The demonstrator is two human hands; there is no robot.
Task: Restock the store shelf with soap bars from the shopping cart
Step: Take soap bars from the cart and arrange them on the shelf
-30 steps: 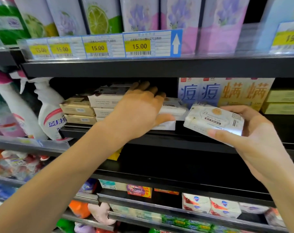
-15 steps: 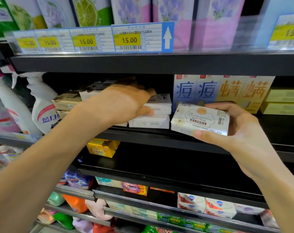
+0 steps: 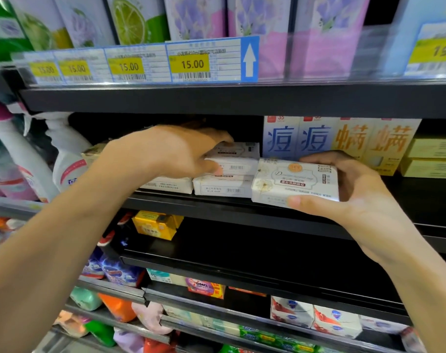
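White soap bar point(image 3: 294, 183): long axis sideways, label facing out, clamped in right hand point(image 3: 357, 197). Left hand point(image 3: 171, 151) gripping stacked soap box point(image 3: 236, 159); fingertips hidden.

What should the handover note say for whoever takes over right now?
Left hand: gripping the top white paper-wrapped soap bar of the stack on the black metal middle shelf.
Right hand: holding a loose white soap bar with a gold seal at the shelf front, beside the stack.
Done: several white bars already stacked.
Left: set down the held bar, then fetch more; cart not in view.
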